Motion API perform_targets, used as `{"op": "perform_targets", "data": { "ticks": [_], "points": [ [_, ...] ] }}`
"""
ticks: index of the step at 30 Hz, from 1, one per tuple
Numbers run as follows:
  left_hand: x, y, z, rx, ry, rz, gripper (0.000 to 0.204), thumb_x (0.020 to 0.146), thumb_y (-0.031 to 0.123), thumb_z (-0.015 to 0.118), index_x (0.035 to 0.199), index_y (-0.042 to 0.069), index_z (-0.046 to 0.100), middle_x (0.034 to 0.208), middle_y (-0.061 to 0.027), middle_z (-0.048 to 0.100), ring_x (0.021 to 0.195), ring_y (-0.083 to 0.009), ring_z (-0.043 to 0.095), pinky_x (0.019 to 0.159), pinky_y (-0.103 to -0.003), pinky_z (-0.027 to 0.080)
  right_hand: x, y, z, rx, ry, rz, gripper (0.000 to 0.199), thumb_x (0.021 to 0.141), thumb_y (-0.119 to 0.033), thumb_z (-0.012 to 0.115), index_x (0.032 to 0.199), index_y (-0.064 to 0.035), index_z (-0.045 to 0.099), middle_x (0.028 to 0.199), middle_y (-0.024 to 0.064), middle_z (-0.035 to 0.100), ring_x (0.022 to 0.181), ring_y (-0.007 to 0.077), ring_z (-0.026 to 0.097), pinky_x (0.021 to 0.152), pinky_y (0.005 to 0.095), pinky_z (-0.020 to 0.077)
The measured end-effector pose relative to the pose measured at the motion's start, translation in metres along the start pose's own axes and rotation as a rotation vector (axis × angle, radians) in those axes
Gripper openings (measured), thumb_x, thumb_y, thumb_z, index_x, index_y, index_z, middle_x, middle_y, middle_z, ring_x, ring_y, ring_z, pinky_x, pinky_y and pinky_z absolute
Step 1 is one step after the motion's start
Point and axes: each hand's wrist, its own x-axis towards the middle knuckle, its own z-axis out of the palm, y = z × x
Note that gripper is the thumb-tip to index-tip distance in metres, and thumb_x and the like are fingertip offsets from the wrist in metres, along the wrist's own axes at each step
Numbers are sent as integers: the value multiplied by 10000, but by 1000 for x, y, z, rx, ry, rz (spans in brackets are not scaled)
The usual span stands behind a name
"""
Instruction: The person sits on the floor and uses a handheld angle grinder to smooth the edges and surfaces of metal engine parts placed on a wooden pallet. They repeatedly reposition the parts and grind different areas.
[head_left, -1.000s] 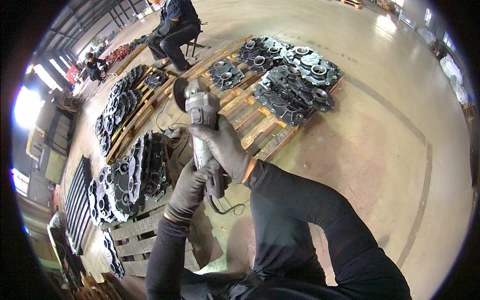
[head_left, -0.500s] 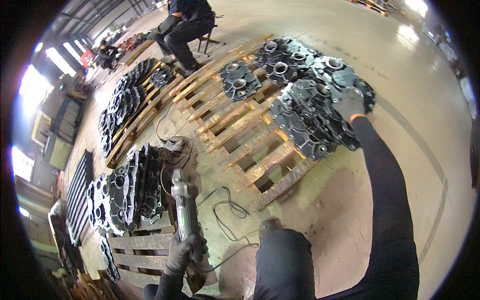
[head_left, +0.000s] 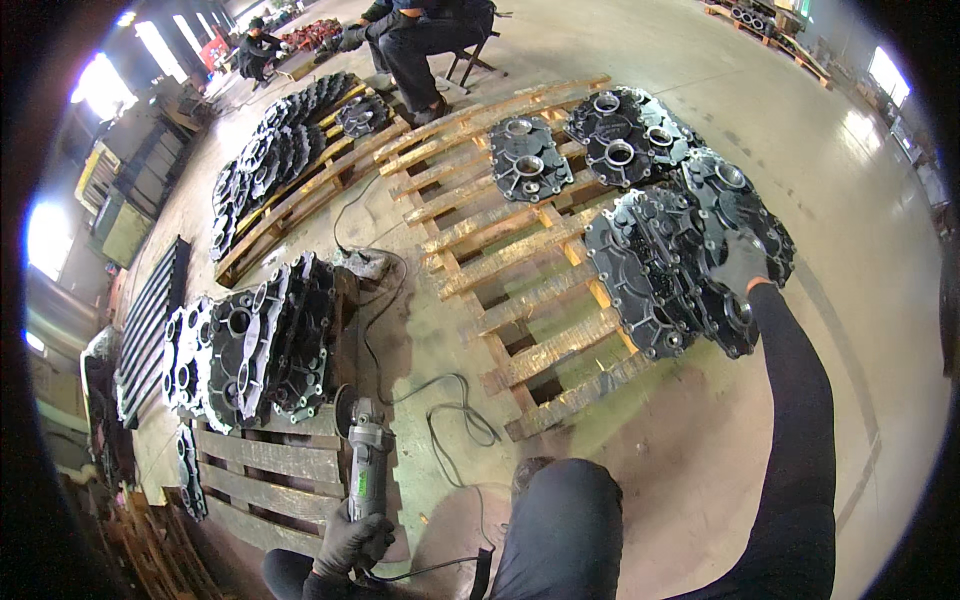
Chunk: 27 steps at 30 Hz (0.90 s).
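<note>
My left hand [head_left: 356, 540], in a dark grey glove, is closed around the body of an angle grinder [head_left: 370, 470]. The grinder points away from me, its disc [head_left: 345, 410] at the far end beside a row of black castings. Reaching out to the right, my gloved right hand [head_left: 740, 260] grips a black metal housing casting [head_left: 730, 205] on the right-hand pile; its fingertips are partly lost against the dark metal. Other ribbed castings [head_left: 645, 270] lie overlapped beside it. One casting with two round openings [head_left: 529, 158] lies flat on the pallet [head_left: 520, 260], apart from the pile.
Castings stand in a row [head_left: 255, 340] on a low pallet [head_left: 270, 465] at my left. Another loaded pallet [head_left: 290, 215] lies farther off. A black cable [head_left: 462, 405] loops across the floor. Beyond the pallets sits a person [head_left: 430, 50]; another crouches [head_left: 258, 50] farther back.
The view has shifted, so the pallets and castings sit farther right or lower. My left hand has lowered the grinder toward me. My right hand stays at the right-hand pile.
</note>
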Motion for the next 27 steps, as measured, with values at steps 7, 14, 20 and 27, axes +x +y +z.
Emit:
{"op": "perform_targets", "data": {
  "ticks": [7,14,20,27],
  "points": [
    [-21,-11,-25,-4,-26,63,429,870,238,883,1120,-10,637,849,-116,755,680,-208,747,583,-331,595,9,-62,-59,242,-33,19,713,747,-436,836,1330,-46,708,1270,250,756,1199,412,716,1049,478,554],
    [-39,-24,-33,-13,-20,61,463,863,226,874,1158,-31,625,845,-129,749,682,-220,750,598,-347,609,-9,-91,-65,182,16,-9,650,736,-453,845,1228,-43,733,1198,237,771,1148,420,733,1017,511,559],
    [-40,-28,-33,-40,-16,102,428,866,198,838,1131,-55,616,830,-136,739,659,-213,735,604,-355,617,-11,-96,-63,169,49,-21,565,721,-417,842,1147,-53,768,1117,224,784,1064,407,756,947,508,587],
    [-41,-13,-9,-29,-23,3,365,874,166,814,1100,-34,609,833,-140,731,652,-213,734,608,-347,624,-31,-111,4,29,33,6,748,786,-531,836,1316,-31,669,1245,269,734,1200,431,696,1031,531,535]
  ]
}}
